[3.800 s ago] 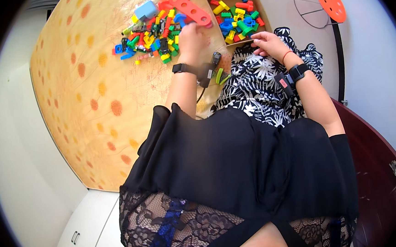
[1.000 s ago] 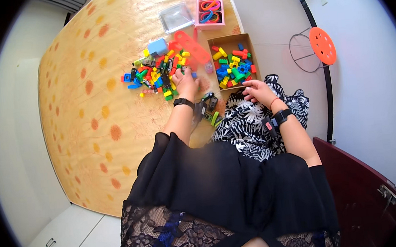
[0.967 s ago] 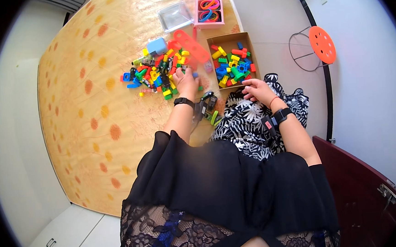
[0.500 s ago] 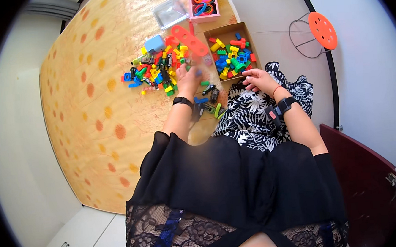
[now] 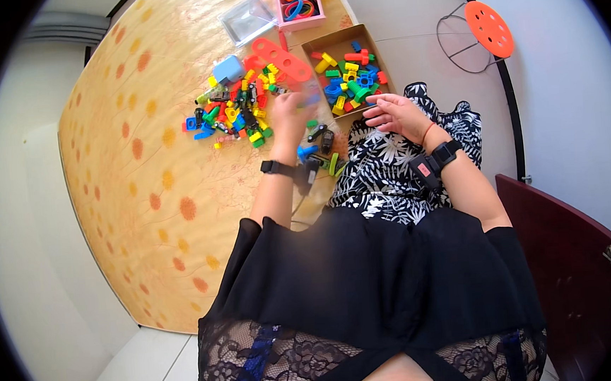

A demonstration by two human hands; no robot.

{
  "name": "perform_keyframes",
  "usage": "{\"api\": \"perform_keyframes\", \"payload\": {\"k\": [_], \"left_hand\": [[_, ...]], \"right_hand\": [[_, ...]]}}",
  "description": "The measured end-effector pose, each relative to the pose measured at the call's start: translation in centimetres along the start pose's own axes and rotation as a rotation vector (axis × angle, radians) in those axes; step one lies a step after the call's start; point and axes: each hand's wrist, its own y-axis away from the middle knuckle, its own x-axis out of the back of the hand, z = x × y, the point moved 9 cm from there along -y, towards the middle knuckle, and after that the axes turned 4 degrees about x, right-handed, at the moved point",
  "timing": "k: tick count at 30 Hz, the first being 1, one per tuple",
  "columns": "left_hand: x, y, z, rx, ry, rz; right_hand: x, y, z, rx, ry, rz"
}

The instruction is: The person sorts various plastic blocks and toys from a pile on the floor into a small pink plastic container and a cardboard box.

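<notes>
My left hand (image 5: 290, 117), blurred by motion, is between a toy pile and a cardboard box. Its fingers are closed on a small blue toy block (image 5: 309, 101), itself too smeared for its shape to show. The pile of coloured blocks (image 5: 232, 115), with small black toy cars among them, lies to its left. The open cardboard box (image 5: 321, 83) holds several red, yellow, green and blue blocks. My right hand (image 5: 398, 117) is open beside the box's near edge, fingers loosely stretched and holding nothing. Nearer me lies a black toy car (image 5: 327, 142).
A red perforated strip (image 5: 282, 59) and a light-blue container (image 5: 228, 70) lie beyond the pile. Further back are a clear tray (image 5: 247, 19) and a pink box (image 5: 304, 22) with coloured bands. An orange stool (image 5: 489, 30) stands at right, a dark red panel (image 5: 566, 264) nearer.
My left hand has moved rightward from the pile toward the cardboard box, carrying the blue block. My right hand stays by the box's near edge. The whole view has shifted slightly.
</notes>
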Motion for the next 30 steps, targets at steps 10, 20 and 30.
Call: {"api": "perform_keyframes", "payload": {"k": [10,20,30], "left_hand": [[-9.5,2.3,11.6,-0.197,0.234,-0.476],[-8.8,2.8,10.9,0.222,0.543,-0.788],[-9.7,3.0,9.9,0.177,0.559,-0.76]], "right_hand": [[-0.9,-0.8,2.7,-0.065,-0.258,-0.138],[-0.1,-1.3,3.3,-0.04,-0.284,-0.12],[0.1,-1.3,3.1,-0.049,-0.223,-0.069]]}}
